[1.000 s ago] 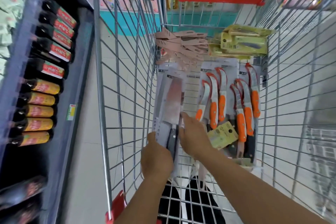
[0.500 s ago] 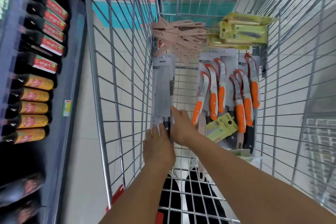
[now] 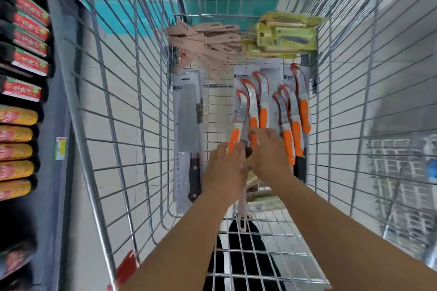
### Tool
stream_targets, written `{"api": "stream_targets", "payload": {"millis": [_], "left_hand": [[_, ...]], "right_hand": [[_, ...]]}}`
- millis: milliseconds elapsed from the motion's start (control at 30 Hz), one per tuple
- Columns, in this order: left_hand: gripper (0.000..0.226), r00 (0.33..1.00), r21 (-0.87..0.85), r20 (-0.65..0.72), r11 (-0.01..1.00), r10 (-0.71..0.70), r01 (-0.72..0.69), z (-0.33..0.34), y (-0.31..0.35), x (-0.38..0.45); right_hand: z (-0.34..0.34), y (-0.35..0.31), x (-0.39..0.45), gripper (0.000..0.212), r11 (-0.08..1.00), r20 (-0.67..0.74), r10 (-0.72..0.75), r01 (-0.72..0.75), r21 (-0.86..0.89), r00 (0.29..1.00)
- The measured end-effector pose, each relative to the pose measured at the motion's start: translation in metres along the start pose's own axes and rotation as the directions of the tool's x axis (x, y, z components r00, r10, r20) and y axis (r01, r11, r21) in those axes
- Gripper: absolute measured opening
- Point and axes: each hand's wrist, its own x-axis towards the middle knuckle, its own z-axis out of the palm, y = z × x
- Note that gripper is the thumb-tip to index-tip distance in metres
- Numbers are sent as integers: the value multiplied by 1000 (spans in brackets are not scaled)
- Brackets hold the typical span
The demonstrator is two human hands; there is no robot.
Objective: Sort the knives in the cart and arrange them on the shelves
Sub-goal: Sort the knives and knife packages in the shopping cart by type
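Mid-frame, the wire cart (image 3: 123, 125) holds a packaged cleaver (image 3: 188, 130) at left, orange-handled knives (image 3: 289, 123) at right, where left hand (image 3: 225, 170) and right hand (image 3: 268, 151) close together around a small knife (image 3: 244, 136).

I'm in a shop aisle: wire shopping cart (image 3: 123, 125), shelved bottles (image 3: 21, 116), a shelf price tag (image 3: 60, 148).

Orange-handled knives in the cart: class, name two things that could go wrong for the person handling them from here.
1. Both hands, left hand and right hand, crowd one narrow blade; if unwrapped, it might nick a finger.
2. The orange-handled knives overlap closely, so lifting one could drag its neighbours out of order.
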Motion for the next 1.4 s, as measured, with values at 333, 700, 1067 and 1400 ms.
{"api": "stream_targets", "payload": {"millis": [333, 700, 1067, 1400], "left_hand": [[58, 963, -8, 89, 967, -253, 255, 16, -6, 1], [72, 958, -31, 149, 968, -244, 251, 25, -11, 0], [27, 951, -154, 85, 939, -299, 309, 13, -20, -3], [6, 940, -304, -1, 896, -340, 324, 6, -21, 3]], "right_hand": [[-4, 31, -6, 51, 989, -10, 135, -135, -66, 991], [-10, 33, -9, 78, 953, 115, 205, -171, -251, 972], [-8, 31, -14, 57, 993, 114, 112, -107, -49, 987], [2, -1, -6, 63, 999, -88, -7, 12, 53, 996]]}}
